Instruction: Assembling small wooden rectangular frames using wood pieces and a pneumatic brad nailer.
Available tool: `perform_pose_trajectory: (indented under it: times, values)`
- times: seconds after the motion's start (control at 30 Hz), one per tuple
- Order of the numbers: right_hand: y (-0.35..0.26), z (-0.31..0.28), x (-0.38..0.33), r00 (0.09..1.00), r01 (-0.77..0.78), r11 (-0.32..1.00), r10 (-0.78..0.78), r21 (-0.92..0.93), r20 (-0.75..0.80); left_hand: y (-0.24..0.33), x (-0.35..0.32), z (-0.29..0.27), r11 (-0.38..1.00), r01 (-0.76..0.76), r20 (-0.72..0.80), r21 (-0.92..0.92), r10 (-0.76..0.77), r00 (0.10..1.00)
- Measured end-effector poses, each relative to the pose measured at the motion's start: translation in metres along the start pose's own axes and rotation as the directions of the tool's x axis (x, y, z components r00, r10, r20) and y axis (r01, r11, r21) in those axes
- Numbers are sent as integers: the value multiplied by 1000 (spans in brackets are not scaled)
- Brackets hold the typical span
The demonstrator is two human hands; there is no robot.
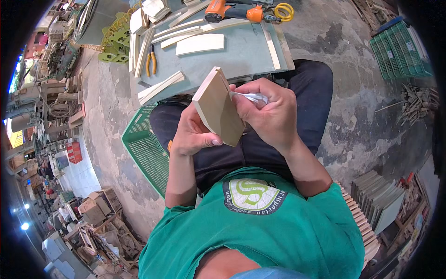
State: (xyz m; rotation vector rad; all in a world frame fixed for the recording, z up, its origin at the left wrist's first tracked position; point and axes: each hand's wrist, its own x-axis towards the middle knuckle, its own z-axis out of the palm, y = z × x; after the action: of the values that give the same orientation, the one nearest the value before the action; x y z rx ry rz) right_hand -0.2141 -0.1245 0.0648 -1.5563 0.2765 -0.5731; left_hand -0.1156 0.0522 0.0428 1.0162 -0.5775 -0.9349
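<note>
My left hand (193,132) grips a small flat wooden board (217,108) from below, holding it tilted up over my lap. My right hand (268,108) is closed on a white tube-like object (253,97) pressed against the board's right edge. Both hands meet at the board, just in front of a grey work table (241,53).
On the table lie several wooden strips (160,86), a wood panel (200,44), yellow-handled pliers (151,63) and an orange power tool (232,11). A green plastic crate (144,149) sits at my left, another green crate (399,51) far right. Stacked boards (378,197) stand at lower right.
</note>
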Motion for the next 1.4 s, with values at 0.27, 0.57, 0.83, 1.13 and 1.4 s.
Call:
perform_pose_trajectory:
  times: [0.27, 0.57, 0.83, 1.13, 1.4]
  values:
    - [5, -5, -3, 999, -3, 1000, 4, -21, 53, 0, 10, 0, 995, -99, 40, 2, 99, 994]
    - [9, -7, -8, 993, -81, 991, 89, -106, 75, 8, 18, 5, 983, -176, -41, -42, 175, 984]
    - [24, -10, -16, 986, -136, 979, 149, -153, 80, 10, 24, 1, 966, -258, -118, -22, 254, 960]
    - [36, -14, -24, 979, -175, 963, 193, -206, 70, 5, 28, -5, 961, -277, -200, -12, 269, 942]
    - [40, -18, -20, 934, -352, 901, 354, 254, 38, -7, 33, -15, 952, -294, -401, -84, 238, 884]
